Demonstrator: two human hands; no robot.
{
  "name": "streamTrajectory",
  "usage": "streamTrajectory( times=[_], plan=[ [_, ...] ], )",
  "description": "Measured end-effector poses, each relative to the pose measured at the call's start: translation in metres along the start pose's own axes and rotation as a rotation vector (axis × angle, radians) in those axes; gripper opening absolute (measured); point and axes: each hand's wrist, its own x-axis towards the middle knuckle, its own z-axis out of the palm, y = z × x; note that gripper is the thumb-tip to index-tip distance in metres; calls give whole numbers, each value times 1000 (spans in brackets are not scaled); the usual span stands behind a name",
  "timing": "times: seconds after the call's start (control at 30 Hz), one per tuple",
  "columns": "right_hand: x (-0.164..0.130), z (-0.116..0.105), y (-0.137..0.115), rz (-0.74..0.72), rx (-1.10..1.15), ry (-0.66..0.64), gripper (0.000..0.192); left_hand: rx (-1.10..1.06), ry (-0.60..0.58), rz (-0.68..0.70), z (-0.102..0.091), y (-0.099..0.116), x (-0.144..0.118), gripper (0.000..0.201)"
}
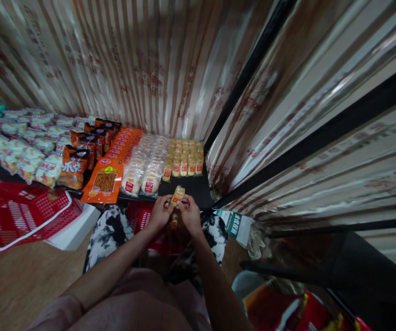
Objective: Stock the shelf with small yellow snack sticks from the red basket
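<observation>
Between both hands is a small yellow packaged snack cake (178, 194), held just in front of the shelf edge. My left hand (161, 211) is closed on its left side, and my right hand (189, 212) pinches its lower right side. Beyond the hands, rows of matching yellow packaged cakes (184, 165) stand on the black shelf (192, 188). To their left lie rows of round pale buns (149, 181) in clear wrappers. Below my hands, a red basket (140, 219) sits between my knees, with more yellow packages (175, 223) partly hidden in it.
Orange snack packets (104, 179), dark-and-orange bags (73, 168) and white bags (48, 170) line the shelf leftward. A red basket with a white handle (28, 216) stands at the left. Striped curtain (156, 69) and black poles (242, 73) close off the back and right. Red packaging (287, 308) lies lower right.
</observation>
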Motion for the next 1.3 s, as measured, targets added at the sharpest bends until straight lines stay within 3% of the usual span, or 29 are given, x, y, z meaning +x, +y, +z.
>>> streamTrajectory(
  times=[0.13, 0.37, 0.53, 0.9, 1.3],
  plan=[
    [18, 0, -4, -35, -60, 42, 27, 138, 13, 150, 1, 8, 1, 43],
    [43, 3, -9, -81, -218, 94, 25, 447, -85, 387, -3, 10, 6, 52],
    [58, 9, -9, -86, -273, 102, 22, 540, -81, 402, 4, 2, 16, 57],
    [85, 20, -1, -143, -450, 167, 23, 519, -49, 402, 18, -19, 34, 62],
    [98, 22, 0, -159, -512, 137, 24, 552, 1, 366, 21, -21, 39, 59]
  ],
)
